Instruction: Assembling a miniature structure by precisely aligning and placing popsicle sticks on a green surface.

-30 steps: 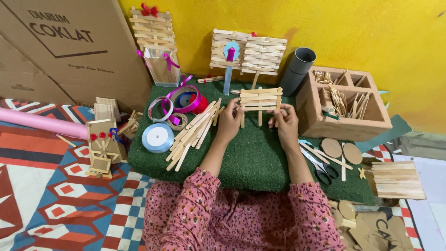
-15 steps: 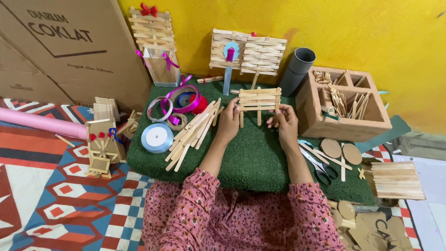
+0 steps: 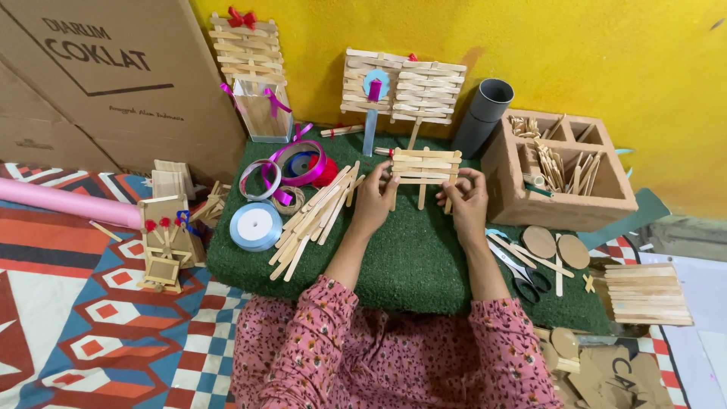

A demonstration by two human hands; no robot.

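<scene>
**Both hands on the little stick bench**

Your left hand (image 3: pixel 372 203) and right hand (image 3: pixel 465 198) each pinch one end of the small stick bench (image 3: pixel 422 168), fingers closed on its slatted frame — the left grip at the 9 o'clock end, the right at the 3 o'clock end. The bench stands upright on its thin legs on the green mat (image 3: pixel 413 261), near the mat's middle toward 12 o'clock.

At 9 o'clock of your left hand lies a loose pile of craft sticks (image 3: pixel 314 220), fanned out on the mat. Further out the same way sit a pale blue ribbon roll (image 3: pixel 256 226) and pink ribbon rolls (image 3: pixel 303 163).

At 12 o'clock of the bench, two slatted stick panels (image 3: pixel 401 87) lean against the yellow wall (image 3: pixel 591 53), with a grey tube (image 3: pixel 482 117) just beside them. At 2 o'clock of your right hand stands a wooden compartment box (image 3: pixel 564 201) holding more sticks. At 5 o'clock of that hand, scissors (image 3: pixel 519 273) and round wooden spoons (image 3: pixel 556 246) lie on the mat — well apart from the bench.
</scene>
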